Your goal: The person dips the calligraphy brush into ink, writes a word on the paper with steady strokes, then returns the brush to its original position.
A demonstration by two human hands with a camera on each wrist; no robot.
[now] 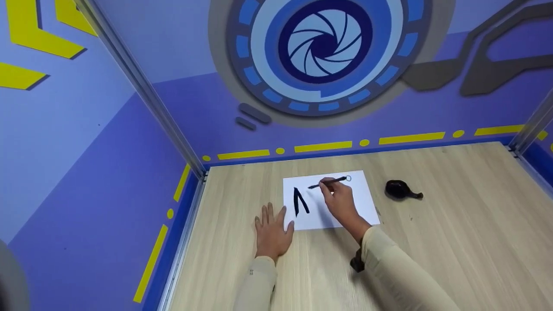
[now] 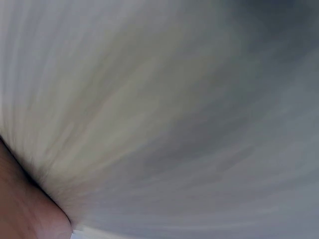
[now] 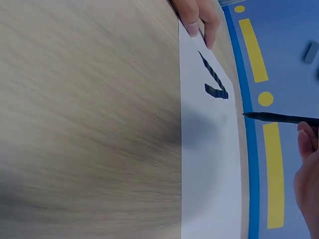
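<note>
A white sheet of paper (image 1: 319, 218) lies on the wooden table, with two thick black strokes (image 1: 301, 201) meeting in a peak on its left part. My right hand (image 1: 341, 203) pinches a dark writing brush (image 1: 335, 181) over the sheet, its tip to the right of the strokes. In the right wrist view the brush (image 3: 279, 118) shows a pointed dark tip held above the paper. Fingers spread, my left hand (image 1: 273, 233) rests at the paper's lower left corner. The left wrist view is mostly a blurred pale surface, with a bit of the left hand (image 2: 30, 209) in the corner.
Right of the paper sits a small black dish with a short handle (image 1: 397, 190). Blue and purple panels (image 1: 185, 108) with yellow markings wall the table (image 1: 453, 242) at the back and left, joined by a metal post (image 1: 147, 90).
</note>
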